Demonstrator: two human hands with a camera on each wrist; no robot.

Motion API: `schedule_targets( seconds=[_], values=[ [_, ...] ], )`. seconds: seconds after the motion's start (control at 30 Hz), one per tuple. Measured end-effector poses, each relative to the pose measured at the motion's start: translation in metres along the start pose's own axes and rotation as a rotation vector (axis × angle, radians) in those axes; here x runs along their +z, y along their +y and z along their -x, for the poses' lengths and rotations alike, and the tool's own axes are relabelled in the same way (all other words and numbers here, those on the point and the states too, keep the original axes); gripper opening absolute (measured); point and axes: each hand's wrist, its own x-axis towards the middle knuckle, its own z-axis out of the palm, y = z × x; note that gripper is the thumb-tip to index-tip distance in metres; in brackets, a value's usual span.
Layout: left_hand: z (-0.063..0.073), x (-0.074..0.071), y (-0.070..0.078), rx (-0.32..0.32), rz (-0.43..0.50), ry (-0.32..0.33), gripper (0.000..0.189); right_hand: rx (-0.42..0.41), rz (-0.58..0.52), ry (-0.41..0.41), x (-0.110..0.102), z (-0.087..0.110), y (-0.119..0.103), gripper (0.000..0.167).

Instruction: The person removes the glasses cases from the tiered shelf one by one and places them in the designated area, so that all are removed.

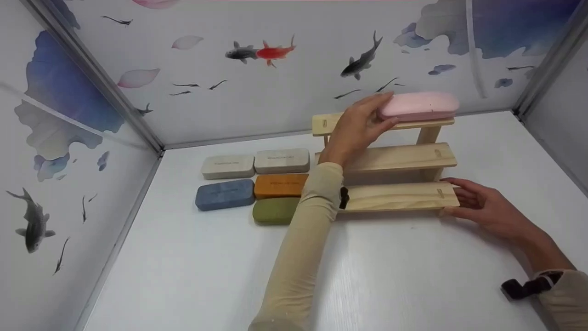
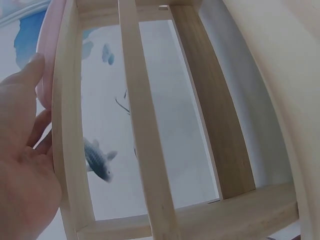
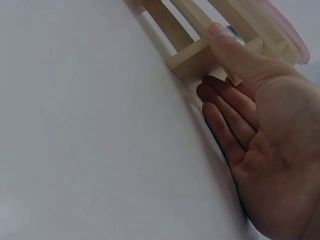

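Note:
My left hand (image 1: 356,131) grips the left end of a pink glasses case (image 1: 420,105), thumb in front and fingers behind. The case lies along the top board of a three-tier wooden rack (image 1: 399,156); the left wrist view shows the pink case (image 2: 50,45) against the board's edge. At the right end of the bottom tier, my right hand (image 1: 496,211) holds the rack, its thumb at the front and its fingers around the end. In the right wrist view the thumb (image 3: 235,52) touches the wood.
Left of the rack lie two pale grey cases (image 1: 228,166), a blue case (image 1: 225,194), an orange case (image 1: 278,185) and a green case (image 1: 274,211), the last partly hidden by my left sleeve. Painted wall panels (image 1: 312,23) stand behind and beside the white table (image 1: 183,276).

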Motion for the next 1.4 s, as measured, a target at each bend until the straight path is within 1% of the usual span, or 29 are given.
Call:
schedule_targets(
  seconds=[0.17, 0.27, 0.3, 0.4, 0.5, 0.73, 0.9, 1.0, 1.1, 1.17, 1.23, 1.33, 1.4],
  values=[
    [-0.006, 0.008, 0.009, -0.083, -0.109, 0.039, 0.078, 0.009, 0.003, 0.004, -0.002, 0.000, -0.002, 0.075],
    [-0.007, 0.012, 0.009, -0.090, -0.166, 0.065, 0.073, 0.019, -0.006, 0.000, 0.000, 0.000, -0.002, 0.075],
    [-0.006, 0.013, 0.009, -0.088, -0.172, 0.071, 0.069, 0.022, -0.009, -0.001, 0.000, 0.000, -0.002, 0.075],
    [-0.006, 0.014, 0.008, -0.081, -0.172, 0.083, 0.059, 0.030, -0.010, -0.001, 0.000, 0.001, -0.002, 0.075],
    [-0.005, 0.012, 0.007, -0.082, -0.147, 0.083, 0.054, 0.035, -0.009, -0.001, 0.000, 0.001, -0.001, 0.075],
    [-0.001, 0.008, 0.006, -0.085, -0.123, 0.064, 0.072, 0.036, 0.005, 0.005, 0.000, 0.000, -0.001, 0.076],
    [0.003, 0.007, 0.004, -0.069, -0.119, 0.059, 0.066, 0.008, -0.009, -0.001, 0.000, 0.000, 0.001, 0.074],
    [0.006, 0.005, 0.004, -0.036, -0.129, 0.066, 0.063, 0.001, -0.016, -0.002, 0.000, -0.002, 0.001, 0.074],
    [0.012, 0.005, 0.003, 0.022, -0.109, 0.090, 0.060, 0.009, -0.026, -0.003, 0.000, -0.002, 0.002, 0.074],
    [0.018, 0.005, 0.001, 0.069, -0.064, 0.113, 0.058, 0.015, -0.028, -0.005, 0.000, -0.002, 0.001, 0.075],
    [0.026, 0.006, -0.001, 0.112, 0.005, 0.135, 0.055, 0.020, -0.024, -0.006, 0.000, -0.001, 0.001, 0.075],
    [0.037, 0.006, -0.006, 0.171, 0.106, 0.167, 0.051, 0.023, -0.015, -0.006, -0.001, -0.001, 0.001, 0.076],
    [0.044, 0.006, -0.008, 0.203, 0.154, 0.186, 0.049, 0.026, -0.008, -0.002, -0.001, 0.000, 0.001, 0.076]
  ],
)
